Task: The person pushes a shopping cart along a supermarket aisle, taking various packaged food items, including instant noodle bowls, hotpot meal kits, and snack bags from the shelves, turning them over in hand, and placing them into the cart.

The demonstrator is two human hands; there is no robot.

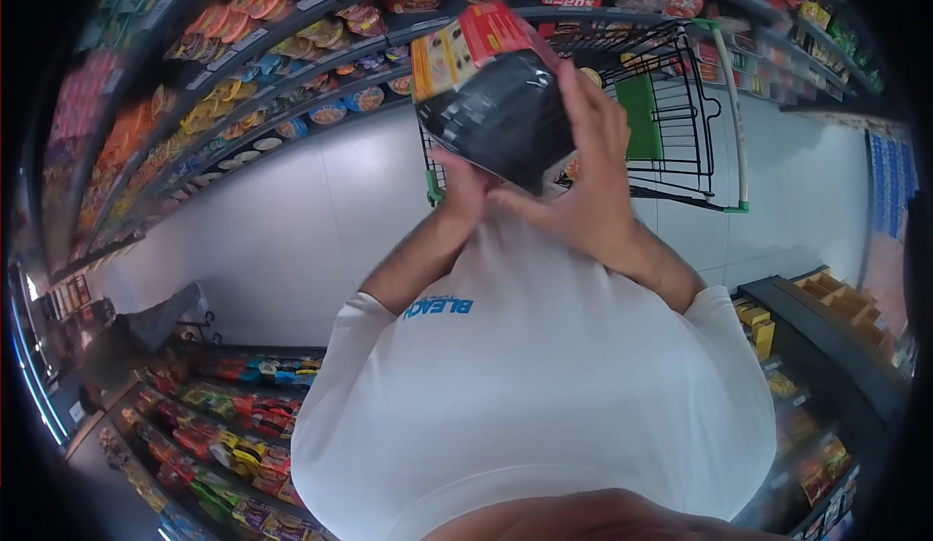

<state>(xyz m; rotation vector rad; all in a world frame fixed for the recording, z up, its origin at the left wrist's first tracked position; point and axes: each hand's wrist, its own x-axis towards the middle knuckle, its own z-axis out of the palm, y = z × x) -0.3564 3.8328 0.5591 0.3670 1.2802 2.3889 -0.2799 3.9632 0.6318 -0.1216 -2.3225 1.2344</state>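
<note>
A boxy food package (505,104) with a shiny black face and red and yellow printing is tilted in front of my chest, held between both hands. My left hand (466,186) grips its lower left edge, with the fingers partly hidden beneath it. Along the right side of the package lie the long fingers of my right hand (598,162), the thumb pointing left near the lower corner. Behind the package stands a black wire shopping cart (695,142) with green trim, partly covered by my hands.
Shelves of cup noodles and packets (364,99) curve across the far side. More stocked shelves (243,444) stand behind me on the left. A blurred person (146,337) is at the left. A wooden compartment display (846,298) stands at right. Pale floor (330,181) stretches between.
</note>
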